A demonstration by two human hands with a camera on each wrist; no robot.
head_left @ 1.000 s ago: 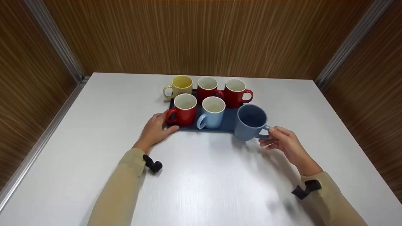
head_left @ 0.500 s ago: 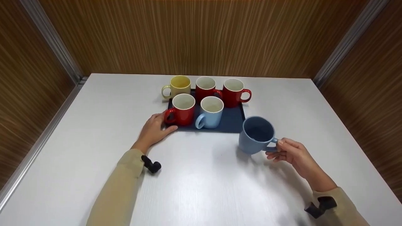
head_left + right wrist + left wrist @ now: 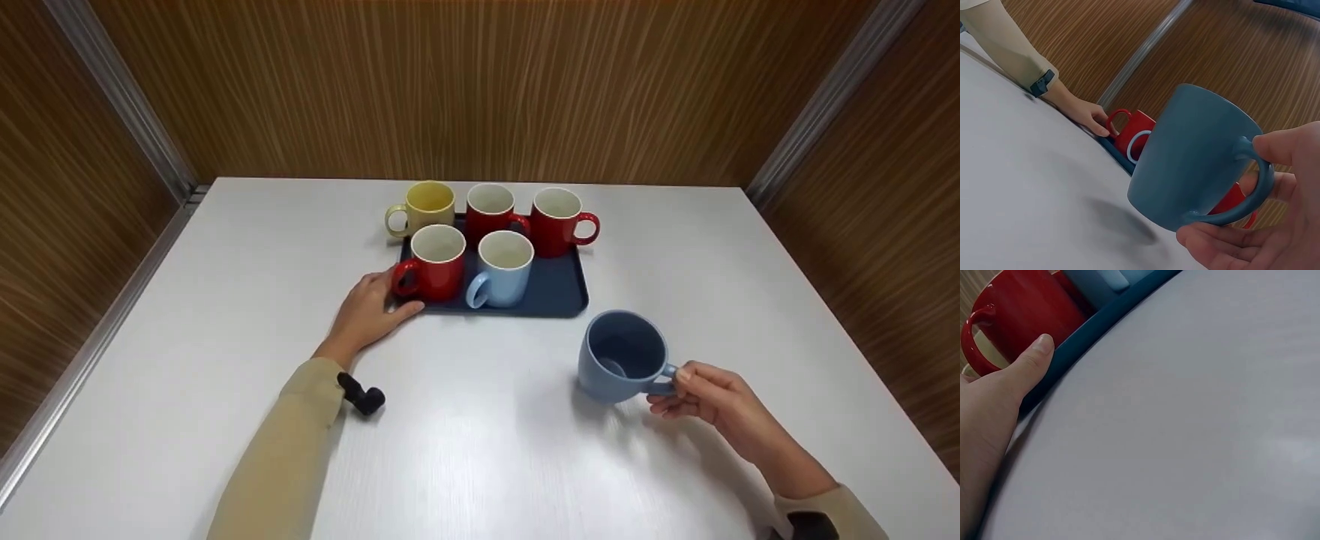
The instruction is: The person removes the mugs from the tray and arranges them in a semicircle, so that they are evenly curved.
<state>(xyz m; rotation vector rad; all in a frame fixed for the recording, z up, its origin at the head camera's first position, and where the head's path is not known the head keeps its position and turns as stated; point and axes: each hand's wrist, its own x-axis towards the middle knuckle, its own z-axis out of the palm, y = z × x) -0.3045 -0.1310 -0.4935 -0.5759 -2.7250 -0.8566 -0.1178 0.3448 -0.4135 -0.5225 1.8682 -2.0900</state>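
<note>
My right hand (image 3: 724,409) pinches the handle of a grey-blue mug (image 3: 611,375), held above the table at the right front of the dark blue tray (image 3: 559,292). In the right wrist view that mug (image 3: 1190,157) hangs over its shadow, thumb on the upper part of its handle. My left hand (image 3: 367,311) grips the tray's front left corner; in the left wrist view its thumb lies on the rim (image 3: 1067,354) beside a red mug (image 3: 1033,312). On the tray stand a yellow mug (image 3: 431,217), red mugs (image 3: 442,277) and a light blue mug (image 3: 506,285).
Around the tray spreads a white table (image 3: 465,450). Wood-grain panels (image 3: 465,90) rise behind and at both sides, with metal strips at the corners. The right end of the tray's front row is bare.
My right hand has carried the grey-blue mug off the tray's front right corner, towards me and slightly right. My left hand has stayed at the tray's corner.
</note>
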